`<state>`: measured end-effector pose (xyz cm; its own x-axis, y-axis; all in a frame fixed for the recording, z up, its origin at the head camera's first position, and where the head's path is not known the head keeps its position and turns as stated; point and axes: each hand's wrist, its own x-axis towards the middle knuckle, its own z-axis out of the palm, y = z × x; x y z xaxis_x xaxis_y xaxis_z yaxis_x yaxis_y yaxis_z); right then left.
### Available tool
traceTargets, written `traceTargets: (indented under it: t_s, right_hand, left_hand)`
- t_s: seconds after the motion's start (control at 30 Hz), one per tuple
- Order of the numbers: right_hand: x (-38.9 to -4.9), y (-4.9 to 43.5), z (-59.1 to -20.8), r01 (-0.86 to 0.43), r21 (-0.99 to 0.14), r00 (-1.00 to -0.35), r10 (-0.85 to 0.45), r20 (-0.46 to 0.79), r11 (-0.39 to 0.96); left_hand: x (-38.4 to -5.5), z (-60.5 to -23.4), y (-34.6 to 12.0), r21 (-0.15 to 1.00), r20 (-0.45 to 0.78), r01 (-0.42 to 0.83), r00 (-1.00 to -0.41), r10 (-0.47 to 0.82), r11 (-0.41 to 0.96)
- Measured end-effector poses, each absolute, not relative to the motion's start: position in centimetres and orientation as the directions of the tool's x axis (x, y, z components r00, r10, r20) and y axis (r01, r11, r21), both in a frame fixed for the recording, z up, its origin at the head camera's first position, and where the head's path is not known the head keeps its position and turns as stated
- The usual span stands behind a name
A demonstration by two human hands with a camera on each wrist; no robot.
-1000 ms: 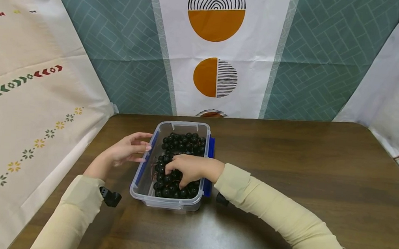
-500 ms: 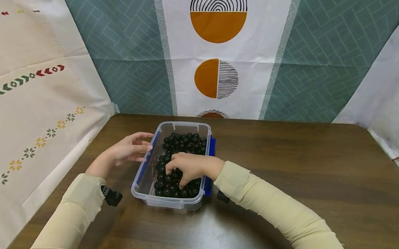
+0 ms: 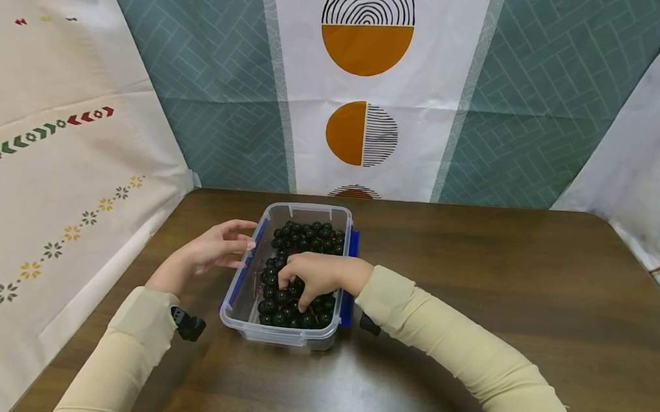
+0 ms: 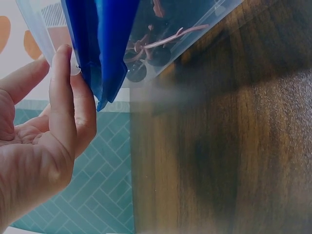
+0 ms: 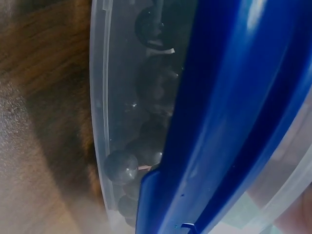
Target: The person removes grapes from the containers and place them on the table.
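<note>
The grapes (image 3: 283,297) are contained in the clear box (image 3: 295,338), which is placed left of centre on the bench (image 3: 478,258), its long axis running away from the person. The right hand (image 3: 318,277) is positioned nearer: it is reached over the right wall, directly above the grapes, with fingers and thumb bent down among them; whether any are gripped cannot be told. The left hand (image 3: 217,245) is held outside the left wall, fingers loosely extended at the blue clip (image 4: 112,44), nothing being grasped.
</note>
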<state>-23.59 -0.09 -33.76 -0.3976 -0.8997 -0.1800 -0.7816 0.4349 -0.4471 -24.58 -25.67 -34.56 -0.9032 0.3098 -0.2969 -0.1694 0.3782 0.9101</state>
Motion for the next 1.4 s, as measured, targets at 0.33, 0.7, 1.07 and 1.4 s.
traceTargets:
  t_s: [0.33,0.7,1.07,1.4]
  right_hand:
    - [-23.7,-0.4,-33.4,-0.798,-0.444,-0.372,-0.912,-0.17,0.408]
    - [-23.6,-0.1,-33.3,-0.797,-0.453,-0.379,-0.915,-0.138,0.398]
    - [-23.6,0.1,-32.9,-0.819,-0.449,-0.353,-0.931,-0.093,0.356]
    - [-23.2,0.6,-32.5,-0.815,-0.469,-0.363,-0.931,-0.044,0.34]
  left_hand:
    - [-24.5,-34.7,-25.7,0.909,-0.295,-0.169,-0.907,0.301,0.381]
    - [-24.6,-34.8,-25.8,0.911,-0.292,-0.168,-0.908,0.302,0.377]
    - [-24.6,-35.0,-25.9,0.911,-0.292,-0.17,-0.909,0.297,0.376]
    - [-24.5,-34.9,-25.7,0.91,-0.292,-0.171,-0.912,0.29,0.378]
